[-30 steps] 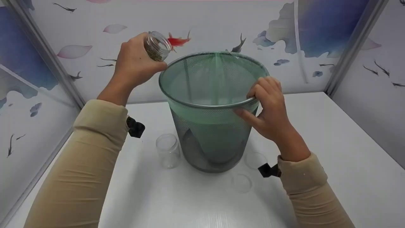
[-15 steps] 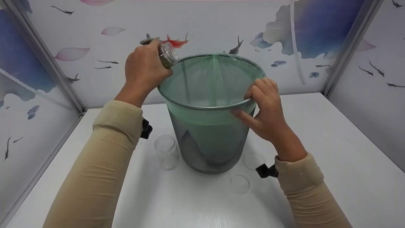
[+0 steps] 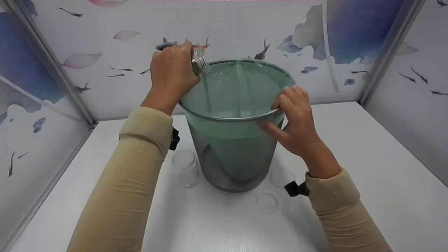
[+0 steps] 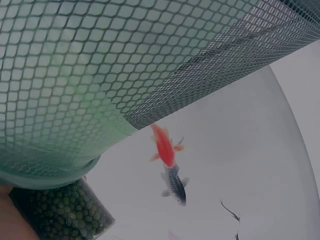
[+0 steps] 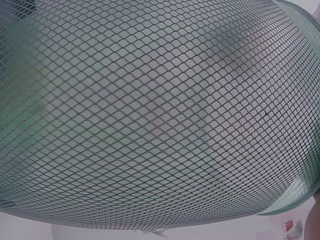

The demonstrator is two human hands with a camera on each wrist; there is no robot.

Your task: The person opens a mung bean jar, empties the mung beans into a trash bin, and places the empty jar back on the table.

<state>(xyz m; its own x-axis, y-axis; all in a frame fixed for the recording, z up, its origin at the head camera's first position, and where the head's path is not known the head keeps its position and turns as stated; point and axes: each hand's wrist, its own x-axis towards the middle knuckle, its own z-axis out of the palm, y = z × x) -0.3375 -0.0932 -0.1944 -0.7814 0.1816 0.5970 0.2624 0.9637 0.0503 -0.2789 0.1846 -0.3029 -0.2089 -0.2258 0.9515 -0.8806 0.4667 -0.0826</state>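
My left hand [image 3: 175,73] grips a clear jar [image 3: 199,60] at the left rim of a mesh wastebasket [image 3: 241,154]. The jar is tilted, its mouth toward the basket's opening. Small green beans [image 4: 70,210] fill much of it in the left wrist view. A thin green bag [image 3: 224,87] lines the basket and folds over its rim. On the right side my right hand [image 3: 295,115] holds that rim, fingers over the inside and thumb against the outside. Mesh fills most of the right wrist view, where only a sliver of hand [image 5: 313,220] shows.
A second clear jar [image 3: 186,169] stands upright on the white table [image 3: 217,227], left of the basket. Two clear round lids [image 3: 267,203] lie at the basket's right front. Printed panels [image 3: 224,24] enclose the back and sides.
My left hand has moved right with the jar, from beside the basket to its rim, and the jar has tipped further over. The right hand stays on the rim.
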